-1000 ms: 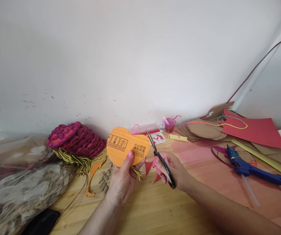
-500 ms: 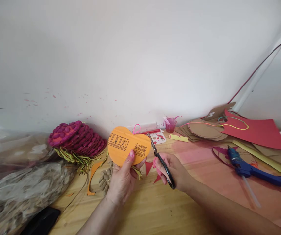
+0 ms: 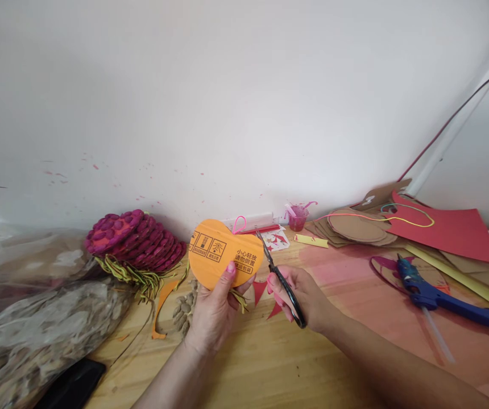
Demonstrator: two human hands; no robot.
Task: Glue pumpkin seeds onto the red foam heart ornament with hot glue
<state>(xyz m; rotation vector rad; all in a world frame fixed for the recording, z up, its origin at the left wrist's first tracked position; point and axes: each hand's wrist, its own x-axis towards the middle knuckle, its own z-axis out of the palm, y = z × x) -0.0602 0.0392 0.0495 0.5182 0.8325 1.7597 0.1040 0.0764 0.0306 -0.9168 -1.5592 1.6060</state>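
Note:
My left hand (image 3: 218, 304) grips an orange heart-shaped card (image 3: 214, 272) printed with black symbols and characters, its thumb on the front. A pink loop (image 3: 239, 224) rises from the notch at the top, and yellow-green strands (image 3: 240, 301) stick out below. In my right hand (image 3: 304, 298) is a pair of scissors with black handles (image 3: 289, 291); their blades touch or lie very close to the card's right edge. Whether the blades are cutting it I cannot tell.
Stacked purple decorated discs (image 3: 136, 244) stand left, beside plastic bags (image 3: 57, 335). At right lie cardboard discs (image 3: 355, 225), red paper (image 3: 444, 230) and a blue glue gun (image 3: 449, 307). A purple-stained cup (image 3: 297, 217) is near the wall; red scraps (image 3: 259, 291) lie by my hands.
Almost nothing differs. The whole view has shifted by a few pixels, and the card and scissors keep nearly the same position against each other.

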